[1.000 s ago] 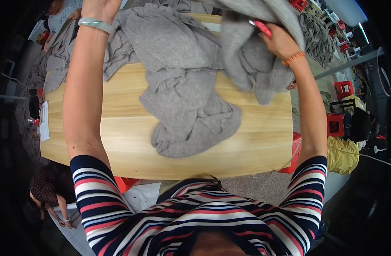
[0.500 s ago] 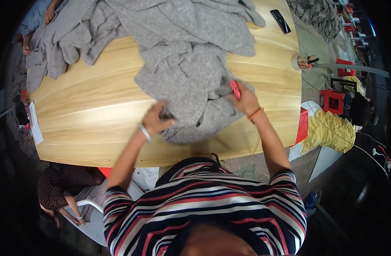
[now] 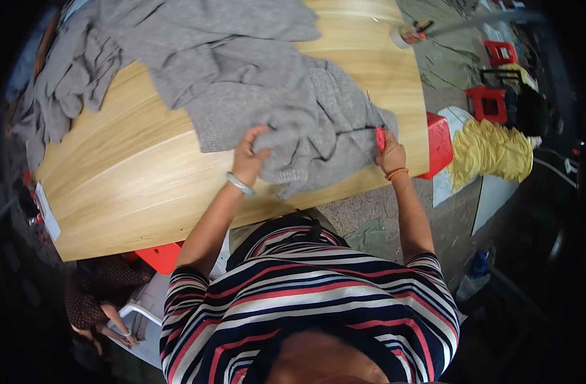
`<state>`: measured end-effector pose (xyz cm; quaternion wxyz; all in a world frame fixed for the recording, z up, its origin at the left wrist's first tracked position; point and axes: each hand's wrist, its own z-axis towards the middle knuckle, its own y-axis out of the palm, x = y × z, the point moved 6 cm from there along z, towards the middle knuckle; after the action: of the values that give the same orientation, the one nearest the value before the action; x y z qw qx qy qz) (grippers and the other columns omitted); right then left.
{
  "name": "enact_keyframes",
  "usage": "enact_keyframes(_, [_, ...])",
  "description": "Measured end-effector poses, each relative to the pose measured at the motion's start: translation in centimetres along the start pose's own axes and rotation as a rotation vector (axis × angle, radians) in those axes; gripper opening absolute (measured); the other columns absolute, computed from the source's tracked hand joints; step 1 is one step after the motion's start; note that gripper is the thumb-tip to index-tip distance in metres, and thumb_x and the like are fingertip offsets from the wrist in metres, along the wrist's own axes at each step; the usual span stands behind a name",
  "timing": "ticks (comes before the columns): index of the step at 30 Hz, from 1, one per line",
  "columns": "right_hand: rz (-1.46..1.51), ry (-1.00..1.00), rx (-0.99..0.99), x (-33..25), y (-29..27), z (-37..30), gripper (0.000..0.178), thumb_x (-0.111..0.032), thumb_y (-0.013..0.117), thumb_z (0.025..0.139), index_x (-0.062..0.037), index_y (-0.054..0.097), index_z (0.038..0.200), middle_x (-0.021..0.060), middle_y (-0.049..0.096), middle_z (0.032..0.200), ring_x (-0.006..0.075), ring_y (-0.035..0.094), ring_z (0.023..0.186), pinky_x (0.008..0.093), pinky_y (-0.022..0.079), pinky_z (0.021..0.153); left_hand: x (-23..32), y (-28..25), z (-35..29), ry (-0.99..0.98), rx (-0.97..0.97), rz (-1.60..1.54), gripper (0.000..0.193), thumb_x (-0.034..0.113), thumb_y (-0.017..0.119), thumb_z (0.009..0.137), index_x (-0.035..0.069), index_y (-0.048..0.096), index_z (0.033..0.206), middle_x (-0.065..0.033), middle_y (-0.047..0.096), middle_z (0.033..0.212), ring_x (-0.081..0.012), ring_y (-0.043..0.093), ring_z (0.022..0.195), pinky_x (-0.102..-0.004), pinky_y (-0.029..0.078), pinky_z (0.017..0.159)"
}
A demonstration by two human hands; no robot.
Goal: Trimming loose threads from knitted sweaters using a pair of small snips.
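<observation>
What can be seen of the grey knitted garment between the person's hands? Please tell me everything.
The grey knitted garment looks soft and mottled, with ribbed-looking bands at some edges. It lies crumpled in loose folds on the wood-grain table, toward the near edge. Its far end meets more grey knitwear; where one piece ends is unclear. The left hand appears to touch its near-left side; the right hand, gripping a small red tool, is at its right end.

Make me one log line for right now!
left hand: at rumpled grey knit garment | right hand: holding small red tool | surface: wood-grain table
</observation>
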<state>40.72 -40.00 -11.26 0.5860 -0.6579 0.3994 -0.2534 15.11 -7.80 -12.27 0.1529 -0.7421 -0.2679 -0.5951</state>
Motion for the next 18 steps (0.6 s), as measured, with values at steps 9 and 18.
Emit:
enact_keyframes(9, [0.545, -0.075, 0.090, 5.6, -13.9, -3.2, 0.044, -0.002, 0.061, 0.084, -0.0082, 0.053, 0.126, 0.0194, 0.064, 0.105, 0.0365, 0.063, 0.102, 0.0400, 0.049, 0.088, 16.4, -4.1, 6.2, 0.174, 0.180, -0.622, 0.051, -0.001, 0.053, 0.096, 0.003, 0.036, 0.143, -0.0197, 0.054, 0.131, -0.0281, 0.058, 0.116, -0.0418, 0.050, 0.100])
enact_keyframes(18, [0.645, -0.100, 0.063, 10.8, -15.6, -6.5, 0.037, -0.001, 0.058, 0.081, -0.0030, 0.056, 0.118, 0.0148, 0.061, 0.102, 0.0265, 0.062, 0.100, 0.0341, 0.047, 0.091, 20.4, -8.6, 8.4, 0.321, 0.274, -0.597, 0.053, -0.007, 0.049, 0.094, 0.001, 0.034, 0.145, -0.0211, 0.058, 0.123, -0.0271, 0.061, 0.110, -0.0411, 0.051, 0.098])
